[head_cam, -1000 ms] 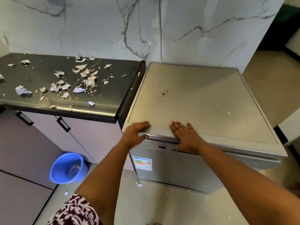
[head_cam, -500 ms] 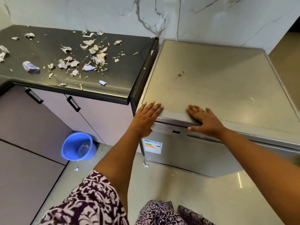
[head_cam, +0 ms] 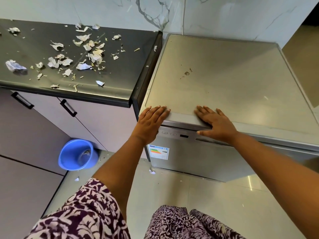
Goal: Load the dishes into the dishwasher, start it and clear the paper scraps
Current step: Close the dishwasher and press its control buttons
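A silver dishwasher (head_cam: pixel 224 80) stands against the marble wall with its door closed; its button panel (head_cam: pixel 172 134) shows just under the top edge. My left hand (head_cam: pixel 150 123) lies flat on the front left corner of its top, fingers together. My right hand (head_cam: pixel 215 123) lies flat on the front edge, thumb hooked over the lip above the door. Neither holds anything. Torn paper scraps (head_cam: pixel 89 50) are scattered over the dark countertop (head_cam: pixel 120 80) to the left. No dishes are visible.
A blue bucket (head_cam: pixel 76 154) sits on the floor below the counter, beside cabinet doors with black handles (head_cam: pixel 69 107). A few paper bits (head_cam: pixel 152 171) lie on the tiled floor by the dishwasher's foot. My patterned clothing fills the bottom of the view.
The view has dropped and shifted slightly. My left hand has flattened and slid a little onto the corner; my right hand stays on the front edge.
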